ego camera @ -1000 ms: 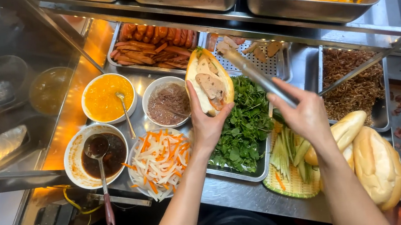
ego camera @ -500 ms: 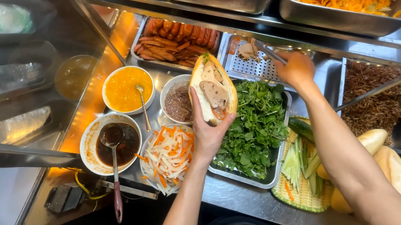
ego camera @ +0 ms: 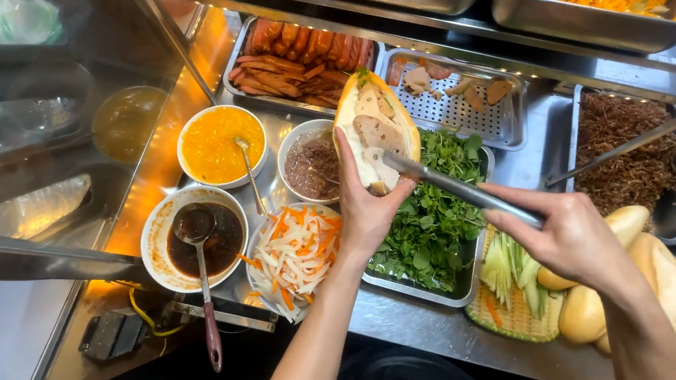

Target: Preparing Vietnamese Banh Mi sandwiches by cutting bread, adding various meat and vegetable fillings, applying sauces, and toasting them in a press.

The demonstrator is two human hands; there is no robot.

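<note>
Steel counter [ego camera: 421, 325] (trays, bowls) — glass case [ego camera: 17, 125], dark floor

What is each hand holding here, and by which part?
Left hand cups the split baguette from underneath. Right hand grips the metal tongs at their rear end, tips inside the bread.

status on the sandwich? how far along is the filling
Done: the split bread roll in the left hand already holds pale meat slices. In hand: the right hand has metal tongs with tips inside the roll. Left, as I judge it: no herbs or pickled carrot shreds show in it yet.
</note>
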